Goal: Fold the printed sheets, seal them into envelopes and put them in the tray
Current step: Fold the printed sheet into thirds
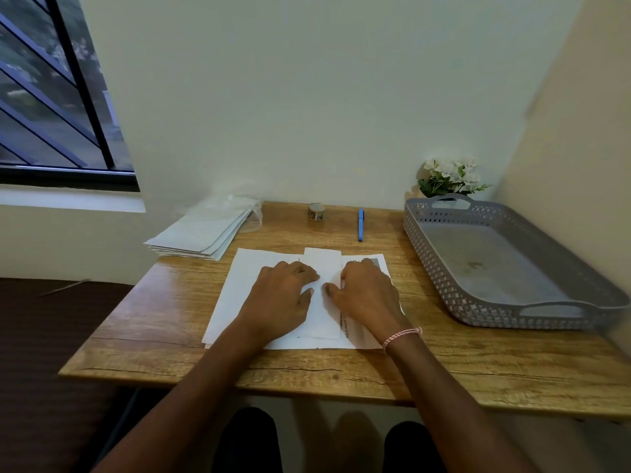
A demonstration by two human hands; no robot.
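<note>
**Both hands pressed a folded sheet on the stack**

The left hand (283, 295) and right hand (368, 295) lay palm down, side by side, at the middle of the table (164, 322). Their thumbs nearly met on a narrow folded sheet (322, 264). Neither hand gripped anything; the fingers were bent loosely and pressed down on the paper. The folded sheet lay lengthwise on the stack of printed sheets (246, 278), its far end jutting just past the stack's far edge. A bracelet (401, 336) circled the right wrist.

The envelopes (201, 233) sat in a fanned pile at the far left corner, partly overhanging the edge. A tape roll (316, 211) and a blue pen (361, 225) lay near the wall, well apart from the hands. The grey tray (444, 291) stood at the right with nothing in it, and white flowers (450, 177) stood behind its far end.
</note>
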